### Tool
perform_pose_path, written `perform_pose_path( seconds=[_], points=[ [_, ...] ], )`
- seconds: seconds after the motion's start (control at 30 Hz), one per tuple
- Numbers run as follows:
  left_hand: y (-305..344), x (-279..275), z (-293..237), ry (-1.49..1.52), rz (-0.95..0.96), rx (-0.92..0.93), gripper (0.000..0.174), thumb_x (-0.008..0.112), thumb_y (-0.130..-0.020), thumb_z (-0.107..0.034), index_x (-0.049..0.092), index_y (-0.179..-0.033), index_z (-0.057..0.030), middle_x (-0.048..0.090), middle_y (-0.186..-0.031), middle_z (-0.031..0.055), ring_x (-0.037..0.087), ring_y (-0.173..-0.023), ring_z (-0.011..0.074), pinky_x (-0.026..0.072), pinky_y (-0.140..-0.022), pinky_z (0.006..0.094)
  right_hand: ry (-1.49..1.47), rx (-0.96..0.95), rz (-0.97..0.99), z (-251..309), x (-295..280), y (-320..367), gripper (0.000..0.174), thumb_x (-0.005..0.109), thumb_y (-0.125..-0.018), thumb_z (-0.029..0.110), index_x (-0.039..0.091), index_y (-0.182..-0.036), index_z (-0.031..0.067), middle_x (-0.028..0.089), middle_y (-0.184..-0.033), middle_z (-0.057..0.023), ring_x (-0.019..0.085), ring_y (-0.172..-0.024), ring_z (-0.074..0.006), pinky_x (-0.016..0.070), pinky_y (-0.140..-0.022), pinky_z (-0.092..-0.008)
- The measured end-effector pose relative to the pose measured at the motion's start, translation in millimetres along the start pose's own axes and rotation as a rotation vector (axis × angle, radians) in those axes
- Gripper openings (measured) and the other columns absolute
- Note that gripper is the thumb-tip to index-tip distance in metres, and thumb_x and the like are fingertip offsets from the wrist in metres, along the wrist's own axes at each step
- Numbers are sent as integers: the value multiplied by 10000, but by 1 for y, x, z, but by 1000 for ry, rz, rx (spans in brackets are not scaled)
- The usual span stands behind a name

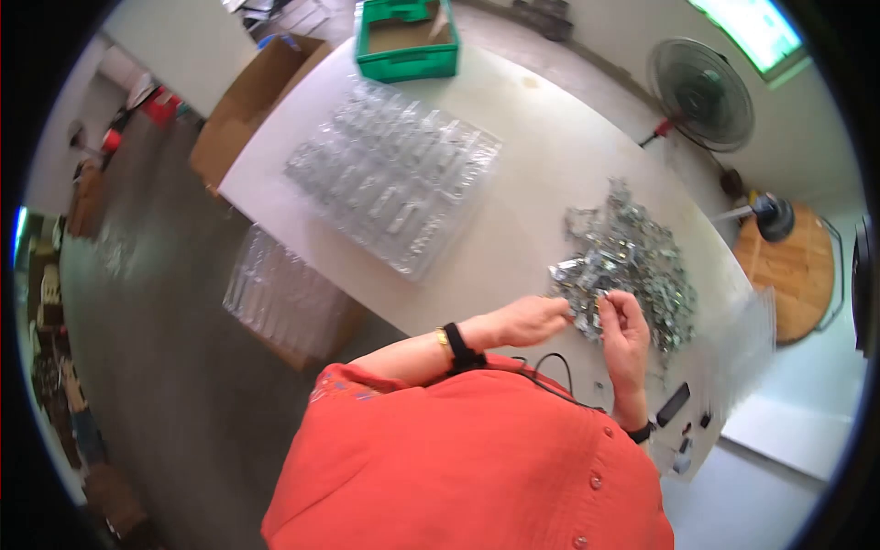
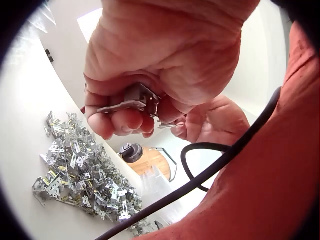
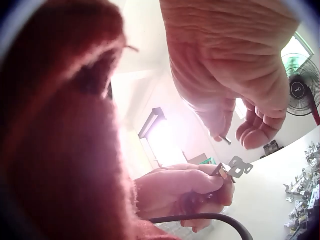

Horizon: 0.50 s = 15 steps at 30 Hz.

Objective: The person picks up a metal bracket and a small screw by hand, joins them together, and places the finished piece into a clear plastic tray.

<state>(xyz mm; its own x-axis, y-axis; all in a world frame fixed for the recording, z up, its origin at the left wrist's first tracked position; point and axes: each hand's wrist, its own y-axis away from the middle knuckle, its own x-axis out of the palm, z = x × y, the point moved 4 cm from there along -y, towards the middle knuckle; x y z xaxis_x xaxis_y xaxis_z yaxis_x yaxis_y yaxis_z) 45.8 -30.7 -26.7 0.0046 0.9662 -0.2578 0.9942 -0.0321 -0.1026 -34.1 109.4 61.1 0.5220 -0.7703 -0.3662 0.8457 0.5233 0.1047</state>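
My left hand [image 1: 530, 321] grips a small stamped metal bracket [image 2: 122, 106], its fingers curled around it near the table's front edge. In the right wrist view the bracket's flat end [image 3: 240, 167] with cut-outs sticks out past the left thumb. Close beside it, my right hand [image 1: 625, 346] pinches a small, thin metal piece [image 3: 226, 140] between thumb and finger; most of that piece is hidden by the fingers. Just beyond both hands lies a heap of similar silvery metal brackets [image 1: 646, 270], some with yellowish parts.
Clear plastic blister trays [image 1: 394, 183] are stacked on the white table [image 1: 522, 119], with a green crate [image 1: 408, 62] behind them. A black cable [image 2: 200, 180] runs close to the hands. Small dark objects [image 1: 674, 403] lie right. A fan [image 1: 701, 92] and wooden-topped stool [image 1: 788, 270] stand beyond the table.
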Motion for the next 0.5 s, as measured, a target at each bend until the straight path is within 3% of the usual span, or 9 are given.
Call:
perform_pose_path(
  seconds=[0.07, 0.13, 0.3, 0.5],
  points=[
    [0, -18, -13, 451, 62, -275, 236, 484, -975, -223, 601, -973, -18, 554, -740, 55, 560, -655, 190, 459, -590, 334, -105, 92, -30, 12, -1, 1, 95, 614, -991, 139, 625, -1062, 77, 578, -787, 29, 519, -680, -41, 430, -601, -203],
    [-1, -27, -8, 693, 103, -403, 239, 487, -986, -232, 606, -950, -28, 498, -726, -10, 486, -618, 98, 415, -549, 259, -139, 111, 32, 9, 0, 2, 115, 608, -993, 152, 635, -1070, 70, 571, -728, 35, 516, -633, -41, 422, -557, -205],
    [-2, -36, -13, 945, 78, -485, 229, 467, -988, -205, 598, -945, -21, 497, -703, 11, 472, -593, 123, 405, -558, 266, -76, 135, 105, 0, 3, 8, 140, 590, -1002, 175, 647, -1096, 87, 576, -745, 44, 520, -635, -23, 419, -534, -184],
    [-5, -30, -19, 944, 118, -488, 225, 463, -989, -208, 591, -945, -29, 488, -706, 8, 460, -590, 120, 403, -565, 264, -60, 125, 138, -2, 5, 6, 146, 568, -1008, 159, 641, -1099, 71, 566, -754, 43, 525, -654, -35, 434, -553, -201]
  ],
)
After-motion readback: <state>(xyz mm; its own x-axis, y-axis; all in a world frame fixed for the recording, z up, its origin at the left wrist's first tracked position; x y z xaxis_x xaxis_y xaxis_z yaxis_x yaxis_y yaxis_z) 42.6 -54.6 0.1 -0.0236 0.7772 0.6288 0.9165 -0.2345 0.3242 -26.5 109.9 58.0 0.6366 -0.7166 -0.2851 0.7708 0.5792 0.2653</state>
